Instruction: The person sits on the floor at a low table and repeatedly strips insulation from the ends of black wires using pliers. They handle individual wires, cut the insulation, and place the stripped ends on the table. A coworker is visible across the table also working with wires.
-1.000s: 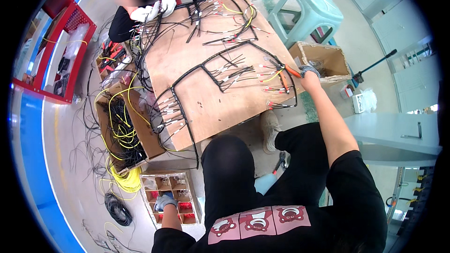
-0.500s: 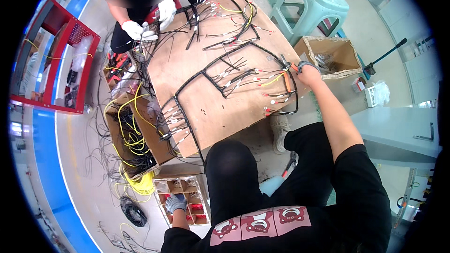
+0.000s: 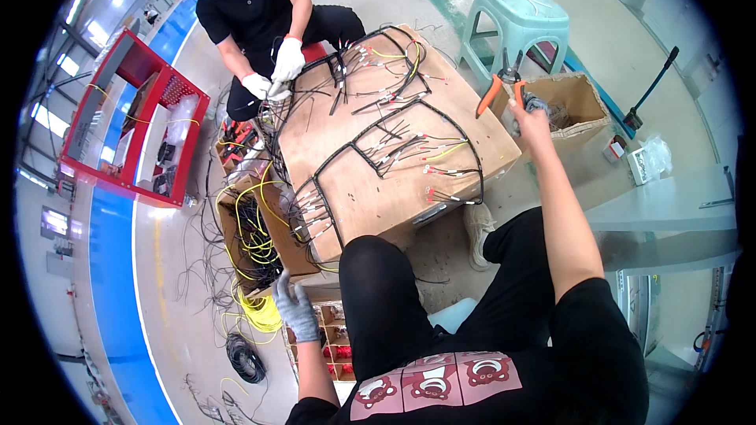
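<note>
My right hand [image 3: 531,114], in a grey glove, grips pliers with orange handles [image 3: 490,97]; their dark jaws point away from me and the handles are spread. The pliers are raised off the right edge of a wooden board [image 3: 378,205]. A black-taped wire harness [image 3: 335,156] lies on that board, its branch ends carrying white sleeves and red tips. My left hand [image 3: 296,313], also grey-gloved, is up with its fingers apart, above a compartmented box [image 3: 335,338] of small red parts. Whether something tiny sits at its fingertips cannot be made out.
Across the board a person in white gloves [image 3: 288,59] handles wires. Cartons with black and yellow cables [image 3: 252,228] stand at the left, near a red rack [image 3: 130,122]. A pale green stool [image 3: 516,20] and an open carton [image 3: 587,114] are at the far right.
My right hand has lifted the pliers from the harness, up and to the right. My left hand has risen out of the compartmented box. The view has shifted, and the other person sits more upright.
</note>
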### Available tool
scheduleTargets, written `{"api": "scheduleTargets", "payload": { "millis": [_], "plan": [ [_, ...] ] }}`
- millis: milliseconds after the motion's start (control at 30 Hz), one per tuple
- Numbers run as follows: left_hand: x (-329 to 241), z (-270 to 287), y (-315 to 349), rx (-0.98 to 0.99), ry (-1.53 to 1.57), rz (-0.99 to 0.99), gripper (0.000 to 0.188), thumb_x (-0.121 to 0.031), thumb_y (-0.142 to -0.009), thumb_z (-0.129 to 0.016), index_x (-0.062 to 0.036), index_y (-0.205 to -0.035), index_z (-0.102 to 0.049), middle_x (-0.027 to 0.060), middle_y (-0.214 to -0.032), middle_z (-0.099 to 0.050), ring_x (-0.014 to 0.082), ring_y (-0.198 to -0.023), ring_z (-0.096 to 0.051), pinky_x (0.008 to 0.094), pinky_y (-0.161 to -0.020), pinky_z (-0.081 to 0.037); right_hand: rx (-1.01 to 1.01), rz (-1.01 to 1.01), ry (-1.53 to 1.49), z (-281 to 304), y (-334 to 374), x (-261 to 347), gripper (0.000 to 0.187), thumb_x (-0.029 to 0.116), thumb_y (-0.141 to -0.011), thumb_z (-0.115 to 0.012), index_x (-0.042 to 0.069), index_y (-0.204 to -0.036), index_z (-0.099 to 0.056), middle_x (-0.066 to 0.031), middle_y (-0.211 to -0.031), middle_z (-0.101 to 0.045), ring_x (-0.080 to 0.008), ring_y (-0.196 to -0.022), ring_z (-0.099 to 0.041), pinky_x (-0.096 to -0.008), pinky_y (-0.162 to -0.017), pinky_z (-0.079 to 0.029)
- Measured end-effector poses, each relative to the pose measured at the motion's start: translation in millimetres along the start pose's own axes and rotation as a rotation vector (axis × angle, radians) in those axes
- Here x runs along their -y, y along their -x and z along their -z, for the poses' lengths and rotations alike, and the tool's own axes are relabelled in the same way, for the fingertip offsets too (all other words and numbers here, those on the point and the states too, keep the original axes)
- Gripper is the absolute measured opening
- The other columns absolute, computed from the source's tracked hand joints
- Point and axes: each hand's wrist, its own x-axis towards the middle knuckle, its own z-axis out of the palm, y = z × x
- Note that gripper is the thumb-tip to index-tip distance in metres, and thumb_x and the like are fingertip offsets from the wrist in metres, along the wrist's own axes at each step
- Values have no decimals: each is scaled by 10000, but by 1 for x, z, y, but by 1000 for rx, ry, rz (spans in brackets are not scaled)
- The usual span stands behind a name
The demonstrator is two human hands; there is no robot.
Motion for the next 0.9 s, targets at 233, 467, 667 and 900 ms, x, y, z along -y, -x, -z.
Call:
{"api": "scheduleTargets", "payload": {
  "millis": [233,467,667,900],
  "plan": [
    [-196,-59,-61,247,210,-468,451,-287,-905,-505,-40,-1280,-461,173,-1259,-467,300,-1223,-401,388,-1050,-293,385,-104,-597,-44,122,29,225,188,-846,-650,77,-1027,-577,24,-888,-569,-77,-788,-509,-248,-728,-430],
    [-239,-138,-38,470,747,-38,412,-170,-909,-550,44,-1243,-439,179,-1162,-549,265,-1092,-528,304,-948,-401,519,-31,-791,-46,170,48,317,270,-925,-517,50,-1153,-519,-19,-983,-577,-111,-894,-543,-277,-796,-454],
    [-248,-124,4,575,1066,84,207,-90,-856,-625,-30,-1036,-543,19,-917,-570,81,-822,-533,232,-748,-452,588,-240,-1226,-55,174,63,548,462,-974,-289,60,-1336,-378,-85,-1258,-502,-218,-1097,-512,-380,-969,-389],
    [-241,-120,1,371,774,-141,232,23,-767,-643,-31,-963,-532,16,-871,-559,108,-759,-494,249,-724,-443,622,-287,-1254,-76,193,45,450,334,-923,-479,48,-1268,-437,-83,-1134,-551,-177,-995,-555,-330,-868,-455]
  ]
}}
